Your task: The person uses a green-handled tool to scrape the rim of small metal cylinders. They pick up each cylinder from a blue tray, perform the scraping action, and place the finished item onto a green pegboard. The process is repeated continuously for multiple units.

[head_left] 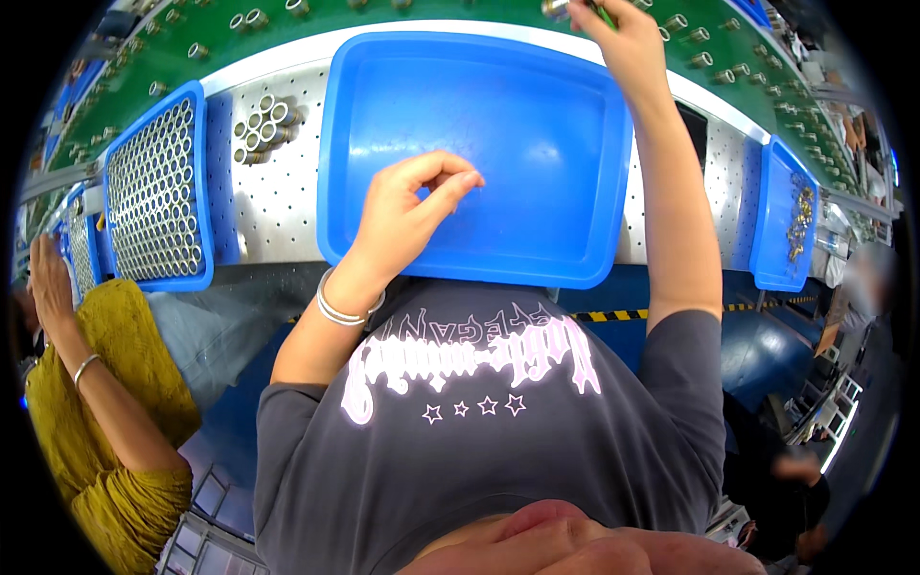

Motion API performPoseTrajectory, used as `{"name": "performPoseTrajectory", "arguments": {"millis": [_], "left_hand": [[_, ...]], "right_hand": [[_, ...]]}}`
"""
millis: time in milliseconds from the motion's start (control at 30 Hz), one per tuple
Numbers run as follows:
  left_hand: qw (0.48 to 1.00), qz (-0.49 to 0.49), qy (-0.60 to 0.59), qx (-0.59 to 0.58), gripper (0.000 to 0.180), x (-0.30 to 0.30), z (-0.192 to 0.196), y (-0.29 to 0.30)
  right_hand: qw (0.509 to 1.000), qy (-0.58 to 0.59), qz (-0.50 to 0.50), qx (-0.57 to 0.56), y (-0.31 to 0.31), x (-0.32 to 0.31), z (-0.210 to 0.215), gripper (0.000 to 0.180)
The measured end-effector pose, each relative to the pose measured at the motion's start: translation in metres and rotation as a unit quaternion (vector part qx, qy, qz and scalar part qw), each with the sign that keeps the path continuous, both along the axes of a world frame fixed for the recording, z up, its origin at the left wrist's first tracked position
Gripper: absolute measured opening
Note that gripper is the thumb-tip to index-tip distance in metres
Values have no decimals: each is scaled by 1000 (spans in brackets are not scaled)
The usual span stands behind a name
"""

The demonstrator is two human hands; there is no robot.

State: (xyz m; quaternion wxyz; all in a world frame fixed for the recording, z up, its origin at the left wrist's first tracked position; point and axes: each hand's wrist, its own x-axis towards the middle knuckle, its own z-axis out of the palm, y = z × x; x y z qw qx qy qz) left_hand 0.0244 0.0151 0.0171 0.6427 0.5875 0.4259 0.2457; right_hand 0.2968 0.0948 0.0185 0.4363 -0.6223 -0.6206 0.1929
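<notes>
My right hand (625, 43) reaches over the green conveyor belt (489, 11) at the far side. Its fingers are closed, with a short metal cylinder (555, 8) at their tips, partly cut off by the top edge. A thin green object (604, 15) shows between the same fingers; its kind is unclear. My left hand (407, 206) hovers above the large blue tray (470, 259), thumb and forefinger curled together with nothing visible in them. The tray's bottom looks bare. Left of it, a cluster of several metal cylinders (261, 129) stands on the perforated metal table (292, 211).
A blue tray packed with metal cylinders (158, 192) stands farther left. At right is a smaller blue tray (774, 220) with brass-coloured parts (800, 216). More cylinders (704, 59) are scattered along the belt. A co-worker in a mustard top (125, 364) works close on my left.
</notes>
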Motion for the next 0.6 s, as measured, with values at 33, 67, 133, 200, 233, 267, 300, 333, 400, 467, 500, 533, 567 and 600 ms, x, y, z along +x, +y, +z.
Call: {"name": "performPoseTrajectory", "arguments": {"millis": [33, 67, 133, 200, 233, 267, 300, 333, 400, 467, 500, 533, 567, 600], "left_hand": [[1000, -2, 19, 0, 18, 0, 3, 1], [998, 7, 28, 49, 16, 1, 4, 1], [985, 12, 36, 169, 14, 6, 5, 5], [969, -2, 56, 240, 11, 8, 6, 8], [958, 6, 77, 277, 9, 6, 6, 7], [943, -14, 93, 318, 8, 2, 3, 10], [927, -35, 107, 359, 8, -2, -2, 13], [947, -41, 96, 304, 6, -10, -9, 13], [977, -23, 86, 191, 6, -13, -5, 11], [977, 44, 16, 209, 10, -7, -10, 9], [977, 49, 14, 205, 11, -4, -8, 9], [979, 40, -3, 198, 12, 0, -6, 12], [980, 41, -10, 194, 14, 2, -4, 13], [980, 15, 0, 197, 14, 2, -3, 14]], "right_hand": [[999, 39, -27, -16, 25, 11, -1, 16], [998, 13, -48, -33, 44, 19, -3, 15], [986, -134, -97, 2, 66, 41, -8, 17], [967, -227, -112, 7, 84, 56, -26, 18], [964, -238, -117, -24, 96, 49, -36, 19], [966, -229, -120, -29, 96, 49, -40, 16], [966, -241, -95, -3, 92, 55, -41, 22], [968, -218, -122, 7, 87, 57, -43, 23], [970, -181, -163, -13, 69, 71, -43, 24], [956, -190, -215, -60, 46, 104, -40, 25], [948, -161, -253, -108, 34, 119, -35, 25], [923, -216, -307, -88, 14, 156, -38, 25], [922, -208, -320, -69, -1, 185, -41, 23], [888, -262, -374, -52, -14, 202, -41, 22]]}}
